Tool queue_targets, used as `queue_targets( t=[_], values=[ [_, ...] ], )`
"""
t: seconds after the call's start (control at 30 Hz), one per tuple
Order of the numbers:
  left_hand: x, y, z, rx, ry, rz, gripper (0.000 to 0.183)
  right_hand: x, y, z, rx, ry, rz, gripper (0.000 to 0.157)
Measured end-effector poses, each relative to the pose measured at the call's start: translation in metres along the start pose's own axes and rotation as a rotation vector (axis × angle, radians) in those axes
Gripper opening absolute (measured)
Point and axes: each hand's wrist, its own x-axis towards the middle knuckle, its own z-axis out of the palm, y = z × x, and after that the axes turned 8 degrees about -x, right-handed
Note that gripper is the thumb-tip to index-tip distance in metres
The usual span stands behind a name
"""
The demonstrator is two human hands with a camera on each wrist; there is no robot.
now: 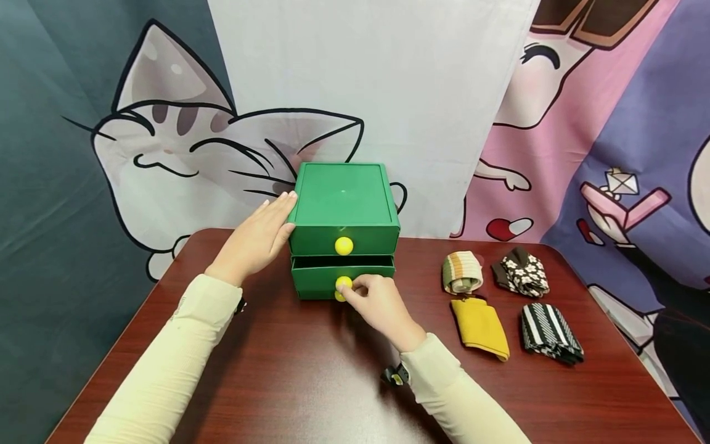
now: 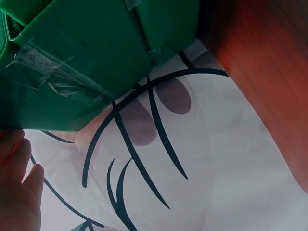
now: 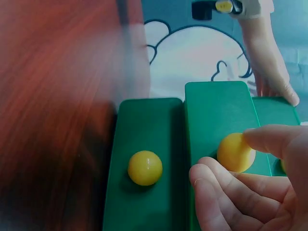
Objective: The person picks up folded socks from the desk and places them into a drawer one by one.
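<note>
At near right on the red-brown tabletop (image 1: 310,382), a folded yellow cloth (image 1: 479,328) and a folded black-and-white striped cloth (image 1: 551,333) are laid out. At centre, the yellow knob (image 3: 236,153) of the partly open middle drawer (image 1: 310,279) is pinched by thumb and curled fingers of the right hand (image 1: 383,303). Farther right, a folded floral cloth (image 1: 524,273) is placed. The green drawer cabinet (image 1: 342,197) is touched at left by the left hand (image 1: 255,237), fingers straight, close together. At far side, a cat-print backdrop (image 1: 166,148) is hung.

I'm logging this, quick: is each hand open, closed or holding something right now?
Left hand: open, touching the left side of the green cabinet.
Right hand: closed, pinching the yellow knob of the middle drawer.
</note>
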Motion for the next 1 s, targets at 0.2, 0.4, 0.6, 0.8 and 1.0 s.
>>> queue_targets(
  t=[0.2,0.4,0.6,0.8,1.0],
  values=[
    [0.0,-0.001,0.0,-0.008,0.007,0.004,0.056,-0.02,-0.007,-0.007,-0.014,-0.038,-0.009,0.023],
    [0.0,-0.001,0.0,-0.009,0.005,-0.001,0.056,-0.04,-0.012,-0.012,-0.028,-0.059,-0.047,0.025],
    [0.0,-0.001,0.0,-0.016,-0.001,-0.003,0.056,-0.058,-0.016,-0.013,-0.036,-0.083,-0.077,0.025],
    [0.0,-0.001,0.001,-0.014,0.004,-0.006,0.055,-0.073,-0.023,-0.014,-0.06,-0.094,-0.093,0.026],
    [0.0,-0.002,0.002,-0.022,0.001,-0.012,0.055,-0.086,-0.03,-0.014,-0.058,-0.095,-0.095,0.026]
  ],
)
